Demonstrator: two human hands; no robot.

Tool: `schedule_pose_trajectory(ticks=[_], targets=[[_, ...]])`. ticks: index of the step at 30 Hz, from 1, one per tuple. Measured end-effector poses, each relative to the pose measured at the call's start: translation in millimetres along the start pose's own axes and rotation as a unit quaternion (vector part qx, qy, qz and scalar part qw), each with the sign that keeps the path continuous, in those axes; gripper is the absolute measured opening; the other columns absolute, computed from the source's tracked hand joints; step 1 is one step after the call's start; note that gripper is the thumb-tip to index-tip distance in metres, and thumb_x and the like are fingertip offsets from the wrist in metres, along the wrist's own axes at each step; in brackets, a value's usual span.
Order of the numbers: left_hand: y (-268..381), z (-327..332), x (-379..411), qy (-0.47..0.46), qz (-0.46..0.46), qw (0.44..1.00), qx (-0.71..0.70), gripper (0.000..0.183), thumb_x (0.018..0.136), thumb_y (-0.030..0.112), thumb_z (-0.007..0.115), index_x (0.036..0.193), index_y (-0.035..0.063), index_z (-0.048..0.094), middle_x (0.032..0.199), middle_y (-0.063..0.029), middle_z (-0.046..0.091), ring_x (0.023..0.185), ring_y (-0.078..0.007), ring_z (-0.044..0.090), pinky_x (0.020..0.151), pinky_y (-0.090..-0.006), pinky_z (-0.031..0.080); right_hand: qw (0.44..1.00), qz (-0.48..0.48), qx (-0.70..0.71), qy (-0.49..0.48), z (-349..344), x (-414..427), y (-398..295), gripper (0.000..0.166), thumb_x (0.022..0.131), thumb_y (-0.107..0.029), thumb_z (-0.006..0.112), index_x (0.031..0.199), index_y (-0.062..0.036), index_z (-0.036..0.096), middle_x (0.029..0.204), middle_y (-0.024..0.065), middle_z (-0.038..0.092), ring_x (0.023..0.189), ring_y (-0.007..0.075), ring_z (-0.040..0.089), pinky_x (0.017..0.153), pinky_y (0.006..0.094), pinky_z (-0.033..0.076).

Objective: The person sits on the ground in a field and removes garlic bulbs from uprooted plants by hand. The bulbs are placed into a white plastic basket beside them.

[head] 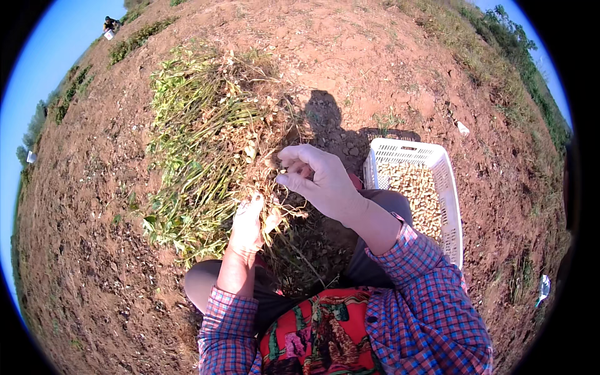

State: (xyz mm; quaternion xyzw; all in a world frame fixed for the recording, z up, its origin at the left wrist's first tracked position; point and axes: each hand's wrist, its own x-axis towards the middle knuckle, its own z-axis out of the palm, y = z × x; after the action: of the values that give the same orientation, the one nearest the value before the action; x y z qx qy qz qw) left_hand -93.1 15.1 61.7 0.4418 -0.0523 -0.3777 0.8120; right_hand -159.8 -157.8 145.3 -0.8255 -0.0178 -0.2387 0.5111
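Observation:
A heap of uprooted peanut plants (201, 136), green leaves to the left and roots with pods to the right, lies on the soil before me. My left hand (248, 222) grips a bunch of peanut stems and roots (265, 187) at the heap's lower right edge. Just right of that bunch is my right hand (316, 180), its thumb and fingers curled and apart at the roots; whether a pod lies between them is hidden. Picked peanuts (417, 192) partly fill a white plastic crate (452, 201) beside my right knee.
Reddish bare soil (365, 56) surrounds the heap. My bent knees flank dry stems on the shaded ground. White scraps (462, 128) lie to the right. Far off at the upper left, another person (111, 22) is by a white bucket (109, 34). Bushes edge the field.

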Motion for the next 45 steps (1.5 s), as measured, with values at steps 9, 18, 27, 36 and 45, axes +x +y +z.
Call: schedule_pose_trajectory(ticks=[9, 18, 27, 36, 45], targets=[[6, 7, -20, -0.003, 0.042, 0.997, 0.058, 0.030, 0.091, 0.033, 0.051, 0.093, 0.0032, 0.054, 0.061, -0.0068, 0.053, 0.046, -0.0149, 0.046, 0.047, -0.0273, 0.040, 0.991, 0.061, 0.121, -0.018, 32, -1, 5, 0.018, 0.088, -0.017, 0.060, 0.097, -0.0039, 0.050, 0.078, -0.0022, 0.052, 0.067, 0.0040, 0.046, 0.060, 0.0204, 0.040], [6, 14, -23, -0.017, 0.043, 0.999, 0.009, 0.022, 0.094, 0.026, 0.049, 0.094, 0.0048, 0.054, 0.060, -0.0039, 0.051, 0.047, -0.0133, 0.044, 0.045, -0.0249, 0.035, 0.927, 0.167, 0.335, 0.022, 45, -8, 17, 0.012, 0.092, -0.010, 0.047, 0.102, -0.0028, 0.047, 0.078, 0.0019, 0.052, 0.064, 0.0083, 0.049, 0.056, 0.0223, 0.040], [0, 14, -22, 0.023, 0.033, 0.999, 0.013, 0.027, 0.092, 0.034, 0.052, 0.088, 0.0076, 0.050, 0.059, -0.0017, 0.047, 0.049, -0.0117, 0.043, 0.047, -0.0255, 0.038, 0.910, 0.233, 0.318, 0.128, 23, 3, 23, 0.012, 0.093, -0.017, 0.051, 0.089, -0.0058, 0.051, 0.074, -0.0003, 0.053, 0.060, 0.0073, 0.047, 0.055, 0.0218, 0.038], [31, -16, -28, 0.118, 0.122, 0.973, -0.154, 0.039, 0.091, 0.052, 0.042, 0.092, 0.0137, 0.051, 0.056, 0.0019, 0.035, 0.045, -0.0131, 0.034, 0.051, -0.0284, 0.037, 0.916, 0.210, -0.004, 0.343, -152, -66, 124, 0.024, 0.096, -0.024, 0.046, 0.078, -0.0086, 0.049, 0.067, 0.0001, 0.054, 0.052, 0.0068, 0.046, 0.049, 0.0217, 0.037], [90, -52, -48, 0.100, 0.239, 0.939, -0.224, 0.037, 0.090, 0.047, 0.048, 0.084, 0.0111, 0.044, 0.060, 0.0010, 0.035, 0.050, -0.0126, 0.034, 0.057, -0.0277, 0.037, 0.887, 0.276, -0.310, 0.202, -195, -167, 178, 0.035, 0.086, -0.020, 0.060, 0.113, 0.0010, 0.053, 0.098, 0.0190, 0.063, 0.089, 0.0254, 0.063, 0.081, 0.0338, 0.047]])
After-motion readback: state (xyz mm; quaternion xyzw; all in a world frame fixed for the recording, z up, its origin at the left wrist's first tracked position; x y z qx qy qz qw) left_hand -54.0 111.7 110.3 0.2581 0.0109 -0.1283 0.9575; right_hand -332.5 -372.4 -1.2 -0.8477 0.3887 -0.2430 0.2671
